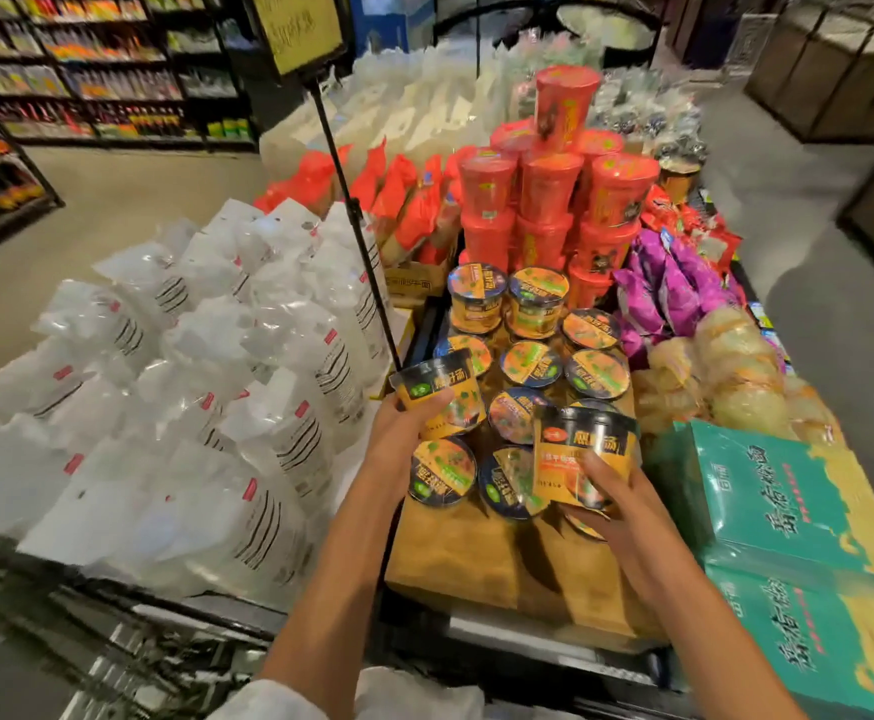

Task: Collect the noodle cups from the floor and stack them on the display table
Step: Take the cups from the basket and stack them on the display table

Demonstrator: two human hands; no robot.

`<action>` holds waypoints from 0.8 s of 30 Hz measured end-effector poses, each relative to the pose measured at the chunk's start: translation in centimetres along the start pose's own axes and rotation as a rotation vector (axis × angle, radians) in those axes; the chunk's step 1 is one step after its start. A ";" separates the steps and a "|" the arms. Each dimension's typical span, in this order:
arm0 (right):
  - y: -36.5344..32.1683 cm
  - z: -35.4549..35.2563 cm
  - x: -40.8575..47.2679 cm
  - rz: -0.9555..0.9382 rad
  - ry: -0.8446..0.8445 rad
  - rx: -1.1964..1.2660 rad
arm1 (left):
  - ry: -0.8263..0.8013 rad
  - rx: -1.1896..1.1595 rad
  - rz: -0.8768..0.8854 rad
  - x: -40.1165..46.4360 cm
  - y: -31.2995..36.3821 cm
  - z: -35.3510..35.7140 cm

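**Head view: both hands carry noodle cups over the display table**

Head camera looks down on a crowded display table [476, 558] with a bare wooden patch at its near edge. The left hand [404, 433] grips one yellow-and-black noodle cup [440, 392] by its side, tilted, above the near-left part of the group. The right hand [611, 504] wraps its fingers round a second noodle cup [583, 457], held upright just right of centre. Beneath and beyond them stand the yellow cups already on the table [533, 356], lids up, with two raised at the far side. Farther back rises a stack of red cups [554, 200]. Clear plastic bags [191, 397] fill the left side, purple packets [668, 288] lie to the right, and teal boxes [788, 522] sit at near right. A black sign pole [352, 220] slants up from the table to a yellow sign.
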State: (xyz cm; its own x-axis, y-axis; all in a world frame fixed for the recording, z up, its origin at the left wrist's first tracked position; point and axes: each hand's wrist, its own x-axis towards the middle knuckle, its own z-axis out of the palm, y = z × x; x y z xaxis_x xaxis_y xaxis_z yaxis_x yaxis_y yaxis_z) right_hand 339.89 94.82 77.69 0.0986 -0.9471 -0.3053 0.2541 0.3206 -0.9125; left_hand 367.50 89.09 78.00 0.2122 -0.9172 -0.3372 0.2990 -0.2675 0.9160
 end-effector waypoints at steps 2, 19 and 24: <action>-0.3 0.2 1.3 0.001 0.019 -0.003 | -0.002 0.022 0.011 3.0 0.7 0.2; -1.5 -0.6 6.0 -0.032 0.203 -0.122 | -0.053 0.307 0.097 17.8 0.5 2.4; -1.3 -0.7 6.6 -0.009 0.226 -0.138 | -0.085 0.295 0.126 19.1 -0.3 2.4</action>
State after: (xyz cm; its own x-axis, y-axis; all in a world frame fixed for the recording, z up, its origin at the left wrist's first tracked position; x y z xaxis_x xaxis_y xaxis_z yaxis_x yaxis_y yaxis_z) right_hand 339.51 88.15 76.70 -0.1243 -0.9337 -0.3357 0.1186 0.3219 -0.9393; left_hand 369.20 70.95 71.82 0.1485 -0.9665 -0.2095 -0.0092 -0.2132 0.9770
